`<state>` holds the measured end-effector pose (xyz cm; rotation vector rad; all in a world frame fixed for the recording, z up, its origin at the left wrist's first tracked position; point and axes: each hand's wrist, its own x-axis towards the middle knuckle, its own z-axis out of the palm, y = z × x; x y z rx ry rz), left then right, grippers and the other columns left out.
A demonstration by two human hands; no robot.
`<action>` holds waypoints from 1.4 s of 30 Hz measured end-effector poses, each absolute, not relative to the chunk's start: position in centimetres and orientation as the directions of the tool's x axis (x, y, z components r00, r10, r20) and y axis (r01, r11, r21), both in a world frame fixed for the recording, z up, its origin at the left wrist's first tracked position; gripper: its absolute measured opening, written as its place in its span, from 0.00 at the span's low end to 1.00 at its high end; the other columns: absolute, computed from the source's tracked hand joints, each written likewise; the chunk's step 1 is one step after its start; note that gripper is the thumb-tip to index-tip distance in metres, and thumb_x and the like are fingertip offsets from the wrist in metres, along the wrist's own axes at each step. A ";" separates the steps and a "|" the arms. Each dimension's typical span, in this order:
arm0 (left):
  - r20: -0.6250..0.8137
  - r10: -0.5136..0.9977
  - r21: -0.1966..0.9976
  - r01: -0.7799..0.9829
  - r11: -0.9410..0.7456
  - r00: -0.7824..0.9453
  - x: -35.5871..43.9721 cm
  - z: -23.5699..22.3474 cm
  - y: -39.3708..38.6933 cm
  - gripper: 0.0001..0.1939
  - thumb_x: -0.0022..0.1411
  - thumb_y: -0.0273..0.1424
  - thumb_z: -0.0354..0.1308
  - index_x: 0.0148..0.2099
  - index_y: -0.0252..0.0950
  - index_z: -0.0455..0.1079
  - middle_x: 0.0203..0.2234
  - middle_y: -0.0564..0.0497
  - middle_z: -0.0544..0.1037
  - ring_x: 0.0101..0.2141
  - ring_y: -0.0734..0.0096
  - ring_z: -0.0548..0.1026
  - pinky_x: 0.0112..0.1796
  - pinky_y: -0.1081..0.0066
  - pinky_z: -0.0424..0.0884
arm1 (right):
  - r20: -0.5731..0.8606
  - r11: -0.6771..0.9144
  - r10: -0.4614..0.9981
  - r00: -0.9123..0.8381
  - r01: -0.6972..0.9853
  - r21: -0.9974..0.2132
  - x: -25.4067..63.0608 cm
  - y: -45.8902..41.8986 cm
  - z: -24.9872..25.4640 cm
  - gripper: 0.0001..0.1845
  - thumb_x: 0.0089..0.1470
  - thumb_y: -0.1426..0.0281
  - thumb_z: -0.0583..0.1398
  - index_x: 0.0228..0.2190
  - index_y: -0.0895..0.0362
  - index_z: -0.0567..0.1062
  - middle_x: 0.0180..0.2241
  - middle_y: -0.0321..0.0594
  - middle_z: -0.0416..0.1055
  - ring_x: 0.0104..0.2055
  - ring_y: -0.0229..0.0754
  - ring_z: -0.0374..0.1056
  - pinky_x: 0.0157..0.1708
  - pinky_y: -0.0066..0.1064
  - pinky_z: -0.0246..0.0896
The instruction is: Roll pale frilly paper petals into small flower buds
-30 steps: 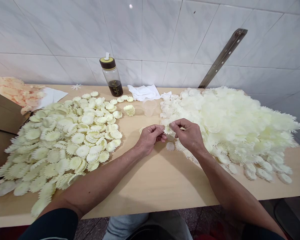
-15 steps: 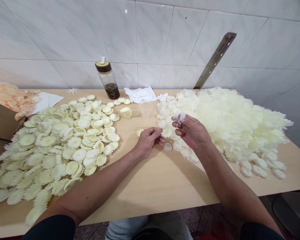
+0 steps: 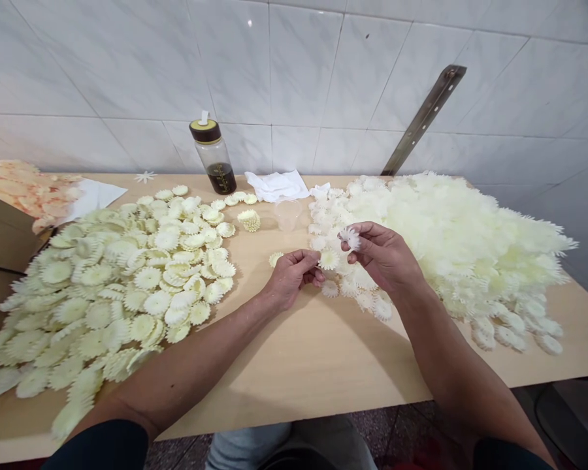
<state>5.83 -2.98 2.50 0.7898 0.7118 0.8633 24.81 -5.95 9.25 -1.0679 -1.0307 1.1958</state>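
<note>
My left hand (image 3: pixel 295 275) pinches a pale yellow artificial flower piece (image 3: pixel 328 260) with notched edges between thumb and forefinger. Just right of it, my right hand (image 3: pixel 383 253) is raised a little higher and grips a white petal piece (image 3: pixel 350 239) at its fingertips. The two pieces are apart. Behind and right of my right hand lies a big heap of whitish petal pieces (image 3: pixel 451 235). To the left of my left hand spreads a pile of pale yellow cupped flower pieces (image 3: pixel 147 281). One small yellow piece (image 3: pixel 275 259) rests by my left hand, partly hidden by it.
A bottle of dark liquid (image 3: pixel 215 160) stands at the back near the tiled wall. Crumpled white tissue (image 3: pixel 277 186), a clear plastic cup (image 3: pixel 288 214) and a small yellow stack (image 3: pixel 249 220) lie mid-table. Orange-tinted petals (image 3: pixel 24 189) and a cardboard box (image 3: pixel 4 235) are far left.
My right hand has moved up and away from my left hand, now with a white petal piece in its fingers. My left hand keeps its yellow piece. The view has shifted slightly.
</note>
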 end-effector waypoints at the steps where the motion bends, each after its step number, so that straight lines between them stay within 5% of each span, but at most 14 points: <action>1: -0.218 0.858 0.828 -0.378 0.415 0.464 5.8 2.5 -3.0 0.25 0.48 0.47 0.77 0.35 0.32 0.75 0.20 0.48 0.78 0.22 0.72 0.74 0.25 0.74 0.68 | 0.097 0.106 0.989 0.108 -0.077 -0.991 25.1 -6.1 9.3 0.15 0.44 0.61 0.77 0.33 0.52 0.83 0.35 0.38 0.80 0.33 0.39 0.74 0.28 0.30 0.74; 4: -0.209 0.862 0.827 -0.387 0.408 0.462 5.8 2.4 -2.9 0.24 0.48 0.46 0.77 0.36 0.31 0.75 0.20 0.47 0.78 0.22 0.72 0.74 0.25 0.74 0.68 | 0.267 0.189 0.948 0.173 0.367 -0.911 26.4 -6.3 9.3 0.10 0.54 0.60 0.72 0.36 0.52 0.85 0.35 0.39 0.81 0.31 0.42 0.75 0.32 0.38 0.77; 7: -0.195 0.863 0.823 -0.401 0.402 0.465 5.8 2.2 -2.8 0.24 0.48 0.45 0.77 0.36 0.31 0.75 0.20 0.47 0.78 0.22 0.72 0.75 0.26 0.73 0.68 | 0.473 0.227 0.871 0.133 0.745 -0.628 27.8 -6.3 8.9 0.06 0.61 0.64 0.67 0.38 0.51 0.85 0.38 0.41 0.83 0.36 0.47 0.77 0.38 0.44 0.76; 9: -0.193 0.865 0.824 -0.402 0.399 0.463 5.9 2.1 -2.8 0.24 0.48 0.45 0.78 0.35 0.31 0.75 0.20 0.47 0.78 0.23 0.72 0.75 0.26 0.73 0.68 | 0.586 0.267 0.808 0.062 0.849 -0.457 28.0 -6.2 8.7 0.07 0.63 0.66 0.65 0.39 0.51 0.85 0.42 0.43 0.83 0.43 0.51 0.77 0.41 0.45 0.75; 14: -0.200 0.870 0.837 -0.383 0.390 0.450 5.9 2.3 -3.0 0.25 0.50 0.47 0.77 0.35 0.32 0.74 0.20 0.48 0.78 0.22 0.72 0.74 0.26 0.73 0.69 | 0.607 0.431 0.790 -0.088 0.783 -0.448 25.7 -6.6 8.4 0.04 0.63 0.65 0.67 0.39 0.50 0.84 0.41 0.41 0.82 0.41 0.47 0.77 0.34 0.38 0.73; 18: -0.188 0.864 0.829 -0.396 0.394 0.467 5.9 2.4 -3.0 0.25 0.51 0.48 0.76 0.34 0.33 0.74 0.20 0.48 0.78 0.22 0.73 0.75 0.26 0.74 0.69 | 0.570 0.480 0.799 -0.190 0.772 -0.415 24.1 -6.6 7.2 0.05 0.61 0.66 0.69 0.40 0.50 0.84 0.39 0.42 0.81 0.41 0.48 0.77 0.39 0.39 0.73; 27: -0.193 0.853 0.789 -0.440 0.428 0.485 5.9 2.1 -2.8 0.25 0.49 0.45 0.78 0.38 0.30 0.77 0.21 0.48 0.78 0.23 0.73 0.76 0.24 0.75 0.69 | 0.589 0.434 0.800 -0.118 0.792 -0.430 23.6 -6.1 5.8 0.05 0.62 0.65 0.67 0.34 0.51 0.85 0.35 0.40 0.81 0.34 0.44 0.76 0.35 0.37 0.72; 33: -0.156 0.864 0.801 -0.451 0.394 0.479 5.9 2.1 -2.9 0.25 0.48 0.43 0.79 0.40 0.30 0.78 0.30 0.47 0.82 0.24 0.74 0.77 0.26 0.73 0.72 | 0.574 0.412 0.813 -0.102 0.797 -0.442 23.6 -6.0 5.9 0.06 0.63 0.68 0.66 0.33 0.52 0.84 0.35 0.39 0.81 0.34 0.43 0.76 0.35 0.36 0.71; 42: -0.157 0.882 0.838 -0.412 0.357 0.445 5.7 2.5 -2.9 0.24 0.50 0.45 0.78 0.36 0.30 0.77 0.23 0.48 0.79 0.23 0.74 0.75 0.26 0.73 0.69 | 0.496 0.362 0.866 -0.059 0.759 -0.542 23.3 -6.2 6.1 0.10 0.65 0.66 0.62 0.32 0.52 0.80 0.35 0.40 0.80 0.35 0.44 0.75 0.35 0.36 0.69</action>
